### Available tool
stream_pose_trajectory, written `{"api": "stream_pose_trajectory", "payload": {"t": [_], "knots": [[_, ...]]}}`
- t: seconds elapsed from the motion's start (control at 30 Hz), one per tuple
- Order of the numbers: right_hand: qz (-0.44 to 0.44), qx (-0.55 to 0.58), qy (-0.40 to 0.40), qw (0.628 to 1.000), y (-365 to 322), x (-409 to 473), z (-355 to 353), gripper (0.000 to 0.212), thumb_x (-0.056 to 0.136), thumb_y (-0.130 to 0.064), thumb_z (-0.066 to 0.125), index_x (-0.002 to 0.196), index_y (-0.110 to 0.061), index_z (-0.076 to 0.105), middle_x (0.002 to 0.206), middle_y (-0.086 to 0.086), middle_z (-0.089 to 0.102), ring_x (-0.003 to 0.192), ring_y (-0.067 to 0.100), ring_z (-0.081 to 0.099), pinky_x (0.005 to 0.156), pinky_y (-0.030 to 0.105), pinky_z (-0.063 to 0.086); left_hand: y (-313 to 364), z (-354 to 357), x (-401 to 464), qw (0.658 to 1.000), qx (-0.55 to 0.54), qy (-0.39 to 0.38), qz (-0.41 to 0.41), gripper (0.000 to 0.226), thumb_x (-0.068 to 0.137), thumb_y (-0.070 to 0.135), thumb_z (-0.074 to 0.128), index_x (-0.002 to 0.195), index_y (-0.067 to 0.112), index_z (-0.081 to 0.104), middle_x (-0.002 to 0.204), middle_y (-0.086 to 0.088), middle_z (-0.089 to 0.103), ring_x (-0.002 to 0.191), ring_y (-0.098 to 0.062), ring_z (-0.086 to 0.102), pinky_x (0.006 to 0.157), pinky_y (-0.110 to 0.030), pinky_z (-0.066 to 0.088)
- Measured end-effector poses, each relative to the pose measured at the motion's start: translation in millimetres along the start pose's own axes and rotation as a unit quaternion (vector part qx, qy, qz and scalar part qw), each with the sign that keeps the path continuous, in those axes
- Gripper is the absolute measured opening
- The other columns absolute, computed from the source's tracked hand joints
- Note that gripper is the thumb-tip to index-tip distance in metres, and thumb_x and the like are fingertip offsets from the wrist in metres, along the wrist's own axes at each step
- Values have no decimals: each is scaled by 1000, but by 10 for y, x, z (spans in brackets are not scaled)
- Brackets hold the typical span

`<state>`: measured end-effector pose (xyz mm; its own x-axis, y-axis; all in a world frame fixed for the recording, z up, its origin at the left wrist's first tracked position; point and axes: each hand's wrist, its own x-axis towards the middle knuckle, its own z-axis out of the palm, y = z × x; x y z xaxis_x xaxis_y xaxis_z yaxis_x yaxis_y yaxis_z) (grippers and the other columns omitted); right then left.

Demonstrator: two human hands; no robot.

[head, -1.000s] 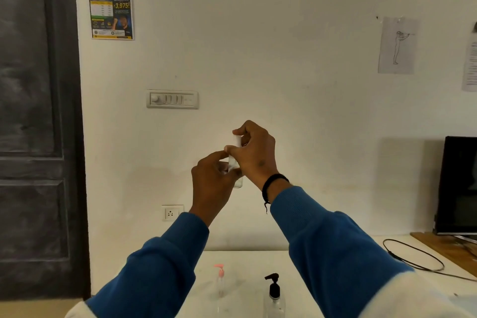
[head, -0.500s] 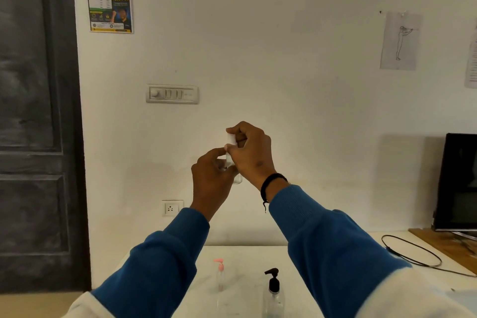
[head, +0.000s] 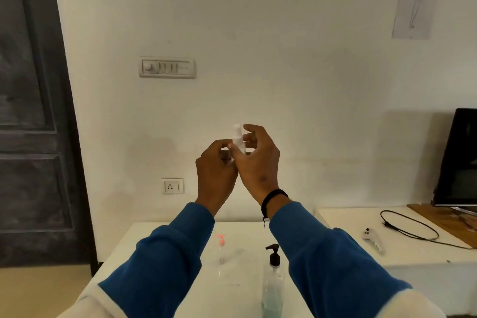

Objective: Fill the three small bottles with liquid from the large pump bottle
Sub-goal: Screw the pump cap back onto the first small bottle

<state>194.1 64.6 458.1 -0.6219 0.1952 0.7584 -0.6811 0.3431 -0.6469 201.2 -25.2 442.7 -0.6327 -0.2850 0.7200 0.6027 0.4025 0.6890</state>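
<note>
Head view: we hold a small white-capped bottle [head: 238,138] above the table [head: 144,248], left hand [head: 215,173] gripping its body, right hand [head: 258,162] pinching its cap. Below, the black-pump bottle [head: 272,284] and pink-pump bottle [head: 221,250] stand; filling looks barely begun.

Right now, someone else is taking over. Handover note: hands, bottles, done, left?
Left hand: grips the small white bottle low down, raised in front of the wall.
Right hand: fingers loosely curled beside the bottle's top; contact unclear.
On the table: large pump bottle with black pump, part full; small clear bottle with pink pump to its left. No third small bottle in view.
Done: cannot tell whether any small bottle is filled.
Left: by the look of it, open the held bottle, fill, repeat for the others.
</note>
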Motion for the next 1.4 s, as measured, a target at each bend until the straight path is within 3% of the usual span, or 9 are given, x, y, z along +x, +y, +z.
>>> {"api": "stream_pose_trajectory", "payload": {"t": [0.2,0.37,0.7,0.87,0.97,1.1,1.2,1.33,1.4], "knots": [[84,3,-2,996,434,-303,115,37,85,-21,82,118,-18,65,104,-4,69,86,0,63,68,2,47,-410,104,-203,999,-14,-26,-42,36,82,3,76,114,16,68,91,3,76,81,-9,73,69,-13,55],[150,-6,-21,988,851,-633,304,27,85,-23,82,107,-21,67,98,-7,70,85,3,65,68,8,48,-882,160,-490,994,-27,-46,-96,36,82,-2,75,112,17,68,88,3,75,79,-4,71,65,-9,50],[283,-14,-43,958,1825,-1351,666,25,89,-23,78,110,-25,65,99,-12,70,82,-4,64,65,4,48,-1973,434,-1076,969,-50,-62,-236,34,87,-3,69,106,25,64,91,4,74,83,-7,71,67,-17,55],[324,-14,-54,944,2426,-1750,828,21,93,-17,74,107,-29,65,100,-15,70,89,-6,64,73,5,49,-2568,617,-1419,951,-62,-77,-292,37,90,-2,68,102,32,62,92,5,74,84,-5,71,73,-21,58],[350,-14,-50,935,2811,-1964,947,26,96,-12,69,109,-33,64,104,-15,70,96,-8,63,77,6,49,-2958,748,-1607,944,-53,-98,-311,32,91,-1,68,106,27,66,93,8,74,87,-1,70,78,-20,58],[385,-23,-31,922,3256,-2164,1081,29,97,-7,65,113,-32,63,105,-16,69,96,-9,62,75,3,46,-3422,930,-1799,928,-67,-106,-350,30,93,-1,65,103,26,70,92,13,75,88,0,70,72,-12,54],[392,-35,-10,919,3552,-2220,1160,30,98,-8,63,118,-30,62,111,-15,69,102,-4,61,85,10,45,-3707,1062,-1854,923,-60,-125,-360,28,93,2,65,106,26,71,97,13,75,93,1,70,73,-10,52],[406,-39,15,913,3900,-2224,1270,30,101,-11,60,125,-29,60,121,-11,66,111,5,60,100,21,46,-4023,1255,-1855,932,-8,-162,-323,23,93,8,68,109,23,72,90,24,69,89,15,64,74,-2,46],[410,-44,28,911,4059,-2214,1304,31,101,-12,60,128,-27,60,124,-9,66,115,8,59,104,27,47,-4141,1352,-1834,936,12,-171,-307,18,94,10,66,105,22,74,85,23,69,85,14,64,73,-2,45]]}}
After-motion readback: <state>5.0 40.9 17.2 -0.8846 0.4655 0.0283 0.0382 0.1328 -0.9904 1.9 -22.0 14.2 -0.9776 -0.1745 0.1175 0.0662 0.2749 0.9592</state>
